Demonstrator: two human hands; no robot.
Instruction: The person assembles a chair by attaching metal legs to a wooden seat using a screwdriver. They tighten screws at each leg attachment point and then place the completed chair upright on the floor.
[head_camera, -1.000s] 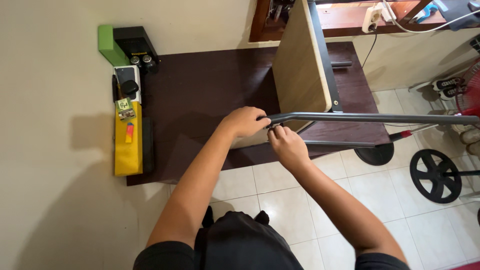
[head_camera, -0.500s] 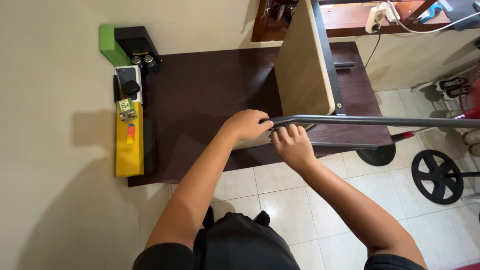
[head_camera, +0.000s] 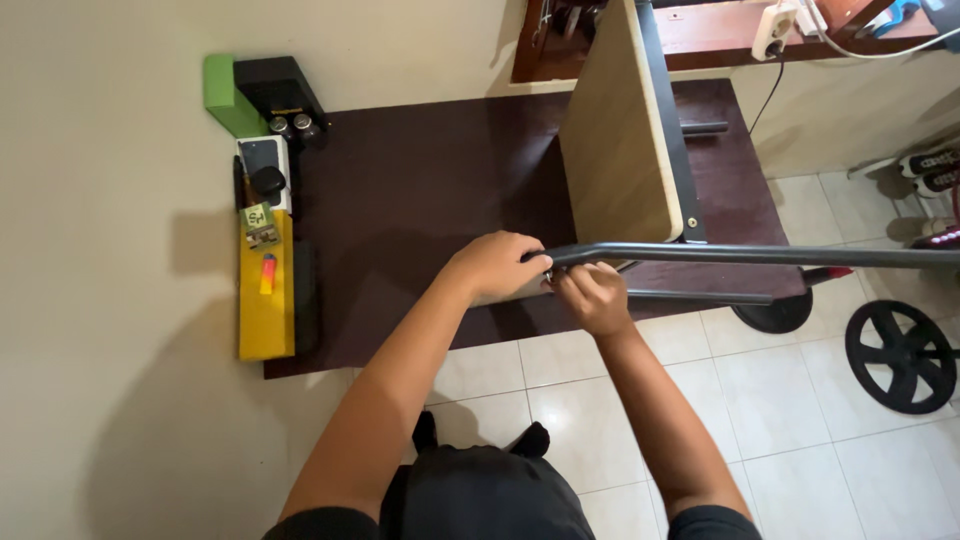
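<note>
A dark metal tube leg (head_camera: 760, 256) runs level from the middle of the view to the right edge. It belongs to a table lying on its side, whose beige top (head_camera: 620, 130) stands on edge. My left hand (head_camera: 497, 265) wraps over the near end of the tube. My right hand (head_camera: 592, 295) pinches right below that same end, fingers closed on something too small to make out. A second, lower tube (head_camera: 700, 297) runs parallel behind my right hand.
A dark brown mat (head_camera: 420, 190) covers the floor under the table. A yellow box (head_camera: 265, 300), a green box (head_camera: 228, 95), a black box (head_camera: 275, 88) and small items line the wall at left. A weight plate (head_camera: 905, 355) lies on the white tiles at right.
Both hands stay at the tube's end with only slight shifts. The view has drifted a little.
</note>
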